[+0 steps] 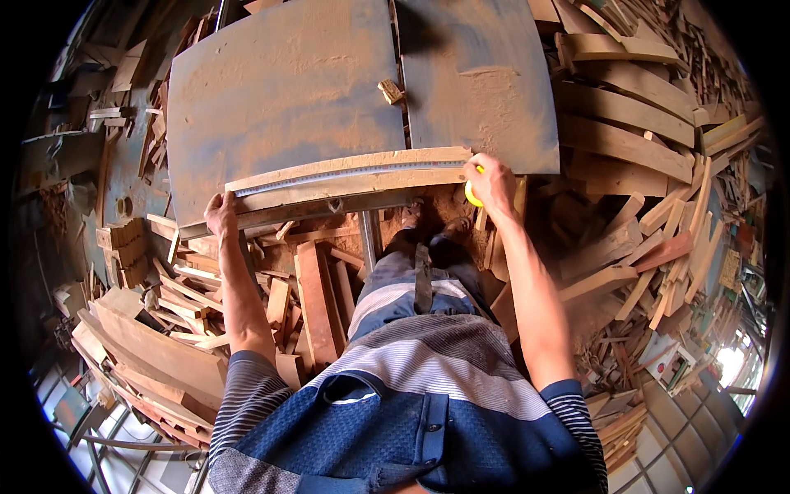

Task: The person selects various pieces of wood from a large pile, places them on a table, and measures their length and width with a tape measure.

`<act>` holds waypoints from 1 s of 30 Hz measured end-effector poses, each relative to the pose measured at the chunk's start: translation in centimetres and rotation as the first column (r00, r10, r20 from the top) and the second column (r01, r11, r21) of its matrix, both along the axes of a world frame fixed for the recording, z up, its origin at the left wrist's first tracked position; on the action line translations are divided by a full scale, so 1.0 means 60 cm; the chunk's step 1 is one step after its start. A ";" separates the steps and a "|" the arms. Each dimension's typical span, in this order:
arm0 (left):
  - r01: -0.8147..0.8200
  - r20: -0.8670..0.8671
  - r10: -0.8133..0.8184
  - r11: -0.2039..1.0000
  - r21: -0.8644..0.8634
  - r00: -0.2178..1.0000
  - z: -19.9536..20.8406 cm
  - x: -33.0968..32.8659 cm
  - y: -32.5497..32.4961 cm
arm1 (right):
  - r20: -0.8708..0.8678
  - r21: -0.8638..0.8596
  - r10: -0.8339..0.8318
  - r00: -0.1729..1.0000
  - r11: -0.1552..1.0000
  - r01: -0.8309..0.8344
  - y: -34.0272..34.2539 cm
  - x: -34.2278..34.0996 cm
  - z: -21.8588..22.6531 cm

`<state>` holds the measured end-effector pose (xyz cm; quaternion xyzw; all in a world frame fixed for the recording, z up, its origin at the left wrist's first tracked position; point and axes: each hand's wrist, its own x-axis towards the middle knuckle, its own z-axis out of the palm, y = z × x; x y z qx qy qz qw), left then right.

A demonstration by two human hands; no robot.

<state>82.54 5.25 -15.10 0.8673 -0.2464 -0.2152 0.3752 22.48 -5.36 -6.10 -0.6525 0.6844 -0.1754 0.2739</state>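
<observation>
A pale wooden board (346,184) lies along the near edge of the dusty machine table (288,99). Along its length stretches the silvery blade of a tape measure (354,171). My left hand (220,216) is closed at the board's left end, where the blade ends; its exact grip is partly hidden. At the other end, my right hand (492,185) is wrapped round the yellow case of the tape measure, only part of which shows below the fingers. A small wood block (391,91) sits farther back, beside the slot in the table.
Thick curved planks (625,115) are stacked to the right of the table. Loose offcuts (650,255) lie heaped at the right, and more timber (156,346) is piled at the left. Reddish boards (317,300) stand near my legs. Sawdust covers much of the tabletop.
</observation>
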 end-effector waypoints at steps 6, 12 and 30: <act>-0.033 -0.119 -0.002 0.956 -0.291 0.993 0.029 -0.047 0.014 | 0.278 0.027 0.494 0.824 0.853 -0.521 0.123 0.062 0.073; 0.721 0.458 -0.788 0.589 0.365 0.412 0.137 -0.291 -0.028 | 0.344 0.451 0.184 0.921 0.828 -0.334 0.222 -0.011 0.062; 0.896 0.556 -0.826 0.315 0.312 0.096 0.078 -0.330 -0.247 | -0.243 0.713 -0.343 0.907 0.571 0.407 0.475 -0.239 -0.081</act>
